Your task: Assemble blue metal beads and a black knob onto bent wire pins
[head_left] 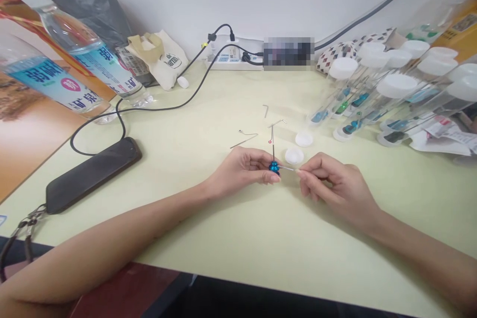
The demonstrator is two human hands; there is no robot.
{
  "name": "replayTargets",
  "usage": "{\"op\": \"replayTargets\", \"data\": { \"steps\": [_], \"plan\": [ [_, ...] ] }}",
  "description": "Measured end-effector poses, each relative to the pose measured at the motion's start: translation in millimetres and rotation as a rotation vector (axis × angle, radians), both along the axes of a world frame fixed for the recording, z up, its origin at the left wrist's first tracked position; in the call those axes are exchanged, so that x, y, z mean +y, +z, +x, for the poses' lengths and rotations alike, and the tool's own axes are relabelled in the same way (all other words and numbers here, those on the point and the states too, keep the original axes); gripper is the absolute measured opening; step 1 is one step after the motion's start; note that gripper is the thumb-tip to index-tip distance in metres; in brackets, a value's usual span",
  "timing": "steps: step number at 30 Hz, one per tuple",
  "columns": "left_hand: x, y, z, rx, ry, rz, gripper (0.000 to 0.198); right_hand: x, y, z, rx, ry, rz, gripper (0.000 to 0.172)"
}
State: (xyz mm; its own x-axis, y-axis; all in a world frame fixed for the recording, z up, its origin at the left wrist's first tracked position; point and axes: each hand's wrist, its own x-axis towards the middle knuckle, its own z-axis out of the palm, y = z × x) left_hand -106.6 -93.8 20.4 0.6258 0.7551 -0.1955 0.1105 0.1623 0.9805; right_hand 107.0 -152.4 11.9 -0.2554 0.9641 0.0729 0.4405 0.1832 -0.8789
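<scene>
Between the thumb and fingers of my left hand [257, 166] is a small shiny blue metal base [274, 166]. A thin upright rod [273, 146] rises from it, with a bent cross wire [278, 122] at its top and a small red-and-white piece [270, 142] partway up. My right hand [331, 184] pinches a thin silver metal rod [286, 168], whose far end meets the side of the blue base. The fingertips hide its near end. Just beyond my hands lie two white caps [294, 155], a bent wire [246, 135] and a small L-shaped key [266, 110].
Clear tubes with white caps [397, 85], several holding blue parts, stand at the right. A phone [93, 174] lies at the left, near two water bottles [93, 49]. A black cable [167, 108] runs to the power strip [223, 62] by the wall. A cloth pouch [162, 62] sits behind.
</scene>
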Motion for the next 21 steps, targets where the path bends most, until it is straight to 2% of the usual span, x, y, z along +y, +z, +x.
{"op": "replayTargets", "data": {
  "steps": [11,21],
  "plan": [
    [1.2,-3.0,-0.4,-0.020,-0.006,0.047,0.023,-1.8,-2.1,1.5,-0.053,0.017,0.063,0.010],
    [-1.3,-7.5,0.3,-0.052,-0.020,0.134,0.030,-2.9,-6.1,2.1,-0.168,0.004,0.222,0.008]
  ]
}}
